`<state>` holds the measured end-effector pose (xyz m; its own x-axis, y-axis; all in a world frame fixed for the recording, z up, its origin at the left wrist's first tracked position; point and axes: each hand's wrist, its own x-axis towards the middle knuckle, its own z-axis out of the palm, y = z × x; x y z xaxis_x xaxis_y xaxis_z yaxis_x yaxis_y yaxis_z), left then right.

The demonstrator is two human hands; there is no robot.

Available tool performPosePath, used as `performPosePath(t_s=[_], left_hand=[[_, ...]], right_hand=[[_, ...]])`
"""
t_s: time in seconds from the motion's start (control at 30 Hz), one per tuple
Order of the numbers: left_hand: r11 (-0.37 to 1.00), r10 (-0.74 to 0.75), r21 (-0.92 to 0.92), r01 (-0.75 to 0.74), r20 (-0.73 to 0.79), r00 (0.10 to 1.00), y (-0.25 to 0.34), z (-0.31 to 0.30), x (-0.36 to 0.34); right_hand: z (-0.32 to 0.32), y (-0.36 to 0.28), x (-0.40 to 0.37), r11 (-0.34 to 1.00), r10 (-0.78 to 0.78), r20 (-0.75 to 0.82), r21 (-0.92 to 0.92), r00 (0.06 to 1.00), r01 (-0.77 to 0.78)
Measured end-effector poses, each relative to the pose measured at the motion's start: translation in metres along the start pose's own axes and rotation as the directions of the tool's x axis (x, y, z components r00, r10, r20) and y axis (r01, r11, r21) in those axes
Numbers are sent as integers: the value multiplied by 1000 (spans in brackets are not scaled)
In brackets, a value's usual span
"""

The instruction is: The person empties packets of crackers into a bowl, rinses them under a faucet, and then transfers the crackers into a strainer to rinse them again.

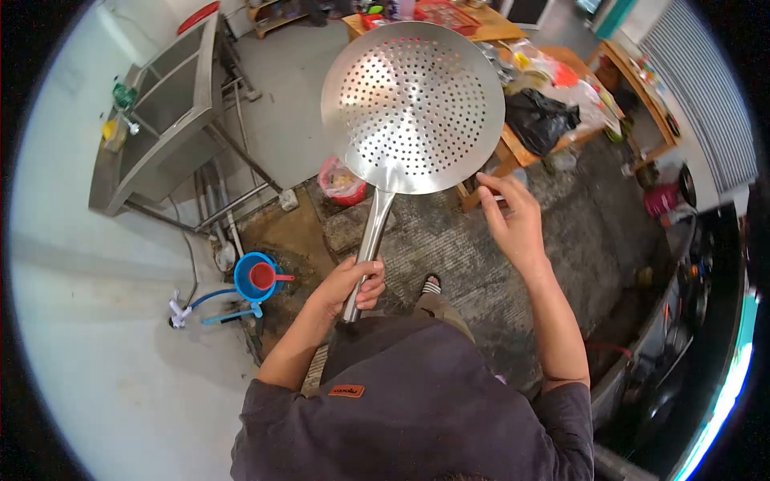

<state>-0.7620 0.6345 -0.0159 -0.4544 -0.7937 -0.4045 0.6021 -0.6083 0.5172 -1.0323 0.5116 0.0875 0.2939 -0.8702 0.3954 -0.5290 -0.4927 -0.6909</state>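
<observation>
A large round metal skimmer (413,104), its bowl full of small holes, is held up in front of me. My left hand (353,284) is wrapped round the lower part of its steel handle (375,228), whose end sticks out below the fist. Off the skimmer's lower right rim is my right hand (513,220), with its fingers partly bent and apart. Its fingertips are right by the rim, and I see nothing between them.
At the left stands a steel sink (164,112). Below it, a blue bucket (255,276) holds a red dipper (263,276). A lined red bin (341,183) stands behind the handle. Black plastic bags (539,120) lie on the wooden table at right.
</observation>
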Motion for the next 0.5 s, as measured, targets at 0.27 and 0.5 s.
performPosePath(t_s=[0.27, 0.5], left_hand=[[984, 90, -149, -98, -61, 994, -2, 46, 64], [949, 197, -218, -230, -161, 967, 28, 41, 117]], right_hand=[[-21, 64, 92, 961, -261, 11, 99, 965, 259], [-13, 133, 157, 977, -85, 150, 206, 985, 53]])
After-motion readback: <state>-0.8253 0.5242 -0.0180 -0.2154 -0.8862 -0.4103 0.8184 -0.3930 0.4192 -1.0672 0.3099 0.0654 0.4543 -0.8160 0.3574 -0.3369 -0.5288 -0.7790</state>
